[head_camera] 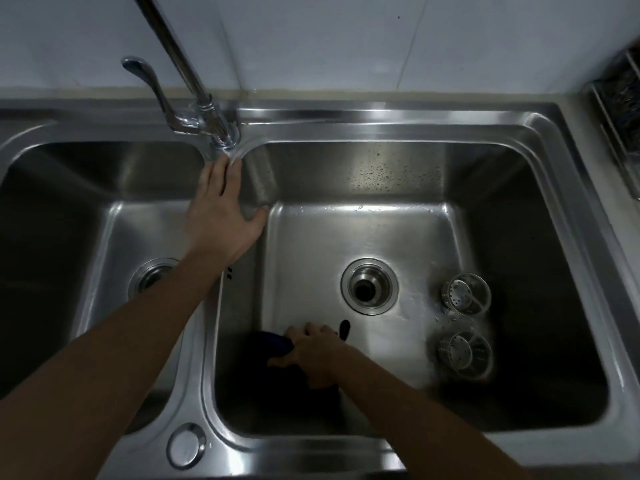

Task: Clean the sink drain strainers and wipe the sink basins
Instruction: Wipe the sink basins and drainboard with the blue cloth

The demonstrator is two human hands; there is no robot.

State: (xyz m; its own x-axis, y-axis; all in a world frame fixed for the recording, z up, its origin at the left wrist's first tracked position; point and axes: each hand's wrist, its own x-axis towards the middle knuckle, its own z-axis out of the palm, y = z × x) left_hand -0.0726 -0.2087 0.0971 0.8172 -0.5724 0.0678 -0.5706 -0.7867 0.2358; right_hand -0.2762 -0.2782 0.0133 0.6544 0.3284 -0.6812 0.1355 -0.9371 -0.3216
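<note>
Strainers are out of their holes: the far strainer point(465, 298) and the near strainer point(465, 355) are set down just beside each other on the wet floor of the right basin point(381, 233), close to its right wall. They seem to be put there so that the drain hole point(369, 285) is left bare and the floor can be wiped around it.

A dark blue cloth point(273, 342) is gripped by the right hand point(315, 351), with the fingers curled over it, and is pressed down in the near left corner of that basin. Wiping looks to be the step in hand. A small black thing point(344, 329) is seen just past the knuckles; what it is cannot be told.

The left hand point(221, 206) is laid flat with straight fingers on the ridge point(204, 358) between the two basins, just below the tap point(194, 81). Nothing is held by it; it is likely used to prop the body up while the other arm reaches down.

The left basin point(69, 202) is partly hidden by the left arm
</note>
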